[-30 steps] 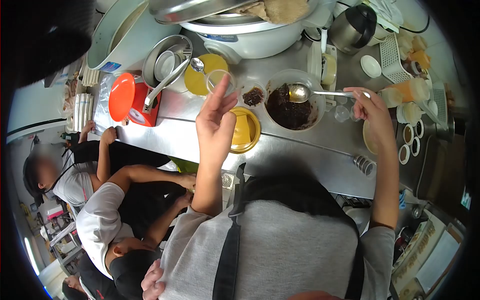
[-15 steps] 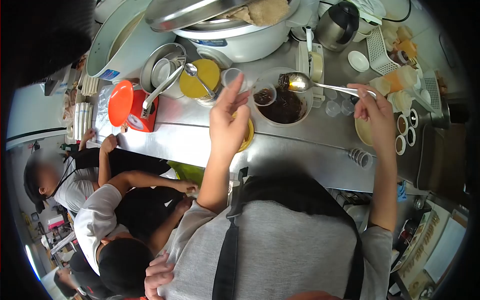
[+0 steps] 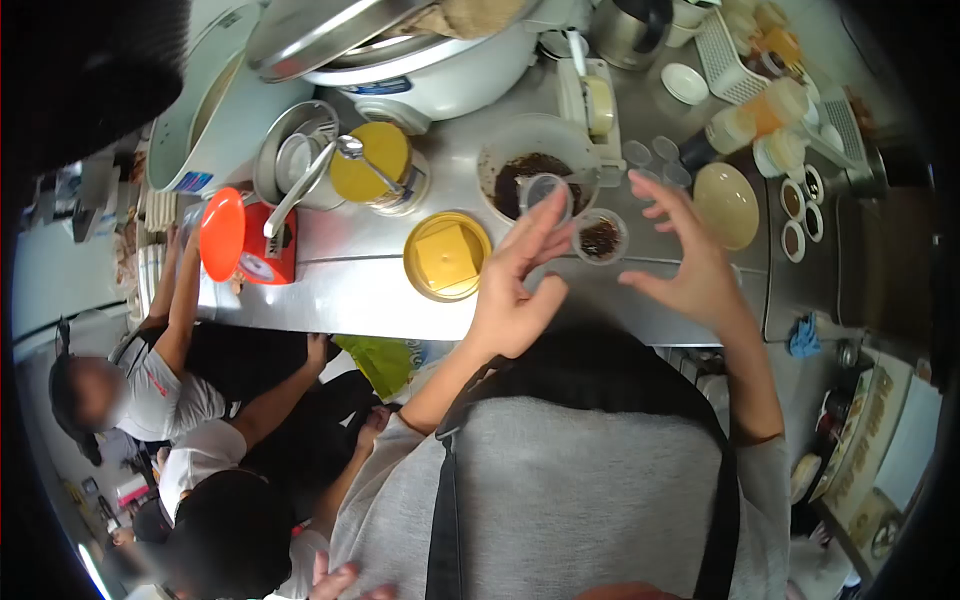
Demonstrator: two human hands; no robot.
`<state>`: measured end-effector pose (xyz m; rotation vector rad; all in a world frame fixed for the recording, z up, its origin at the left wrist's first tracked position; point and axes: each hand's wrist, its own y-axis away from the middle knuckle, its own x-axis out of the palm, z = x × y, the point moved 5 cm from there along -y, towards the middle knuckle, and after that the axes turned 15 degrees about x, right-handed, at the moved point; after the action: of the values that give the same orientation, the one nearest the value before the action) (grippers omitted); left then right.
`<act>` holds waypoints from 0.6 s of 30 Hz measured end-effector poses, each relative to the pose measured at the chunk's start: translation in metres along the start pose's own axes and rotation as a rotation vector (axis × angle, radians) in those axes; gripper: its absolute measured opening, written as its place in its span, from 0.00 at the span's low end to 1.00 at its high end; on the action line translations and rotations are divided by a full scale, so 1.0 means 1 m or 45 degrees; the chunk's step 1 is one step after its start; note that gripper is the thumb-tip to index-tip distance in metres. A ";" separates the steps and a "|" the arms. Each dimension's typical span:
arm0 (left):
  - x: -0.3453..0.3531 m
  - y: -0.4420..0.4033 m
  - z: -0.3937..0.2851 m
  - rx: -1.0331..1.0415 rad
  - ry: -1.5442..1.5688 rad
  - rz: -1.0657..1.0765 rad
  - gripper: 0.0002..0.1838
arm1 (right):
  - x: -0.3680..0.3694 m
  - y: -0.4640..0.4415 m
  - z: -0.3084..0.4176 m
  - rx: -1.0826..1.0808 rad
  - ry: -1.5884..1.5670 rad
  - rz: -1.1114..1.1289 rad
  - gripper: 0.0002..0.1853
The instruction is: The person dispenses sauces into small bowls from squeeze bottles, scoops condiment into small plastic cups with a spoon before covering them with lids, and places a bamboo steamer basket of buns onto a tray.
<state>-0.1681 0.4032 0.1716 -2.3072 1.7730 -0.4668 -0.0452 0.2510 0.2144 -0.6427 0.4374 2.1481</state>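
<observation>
My left hand point(image 3: 522, 295) holds a small clear cup point(image 3: 546, 199) at its fingertips, above the front of the clear bowl point(image 3: 496, 150) with dark contents. Just right of those fingertips is a second clear cup point(image 3: 600, 238), with dark shreds inside; whether the fingers touch it cannot be made out. My right hand point(image 3: 692, 262) is empty, its fingers spread and curved toward this second cup. A yellow round dish point(image 3: 447, 257) lies left of my left hand. The large spoon cannot be made out.
A yellow-topped tub point(image 3: 368, 160) bears a small spoon. Further left are a red scale point(image 3: 222, 235) and a metal bowl point(image 3: 265, 165). A cream bowl point(image 3: 726, 206), bottles and sauce cups point(image 3: 792, 200) are on the right. Co-workers point(image 3: 200, 450) stand at the left.
My right hand has let go of the large spoon and moved left, fingers spread. My left hand has moved right with the clear cup. The filled cup is now in front of the bowl.
</observation>
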 end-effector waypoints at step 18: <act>0.085 0.045 0.140 0.579 -1.051 1.164 0.39 | 0.062 0.061 -0.198 0.281 0.146 -0.367 0.33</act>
<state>-0.1381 0.3037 0.0372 -0.9580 1.7485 0.2112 -0.0681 0.1519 0.0234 -0.6618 0.5961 1.7684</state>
